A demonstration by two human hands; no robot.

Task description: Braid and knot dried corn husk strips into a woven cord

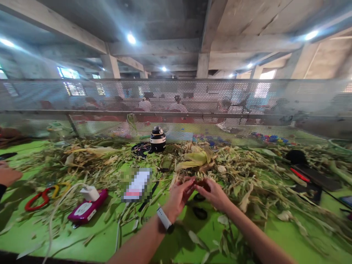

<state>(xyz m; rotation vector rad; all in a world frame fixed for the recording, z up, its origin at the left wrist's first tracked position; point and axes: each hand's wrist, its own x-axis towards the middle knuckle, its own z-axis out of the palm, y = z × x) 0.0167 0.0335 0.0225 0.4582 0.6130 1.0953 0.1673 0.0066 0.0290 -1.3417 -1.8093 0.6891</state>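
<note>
My left hand (180, 196), with a pale-strapped band (164, 217) on its wrist, reaches to the edge of the dried leaf pile. Beside it is my right hand (213, 193). Both hands have curled fingers, and their fingertips come together at the middle. What they pinch, if anything, is too small to make out. Just beyond the fingers lie dry corn husks (196, 160), yellow-green and brown. Beneath the hands, black loops like scissor handles (200, 212) rest on the green table (181, 245).
A phone (137, 185) lies left of my hands, near a purple power strip (89, 207) with a white plug. Red-handled scissors (38, 201) are farther left. A black jar (158, 139) stands before the perforated metal screen (176, 99). Another person's hand (9, 174) shows at the left edge.
</note>
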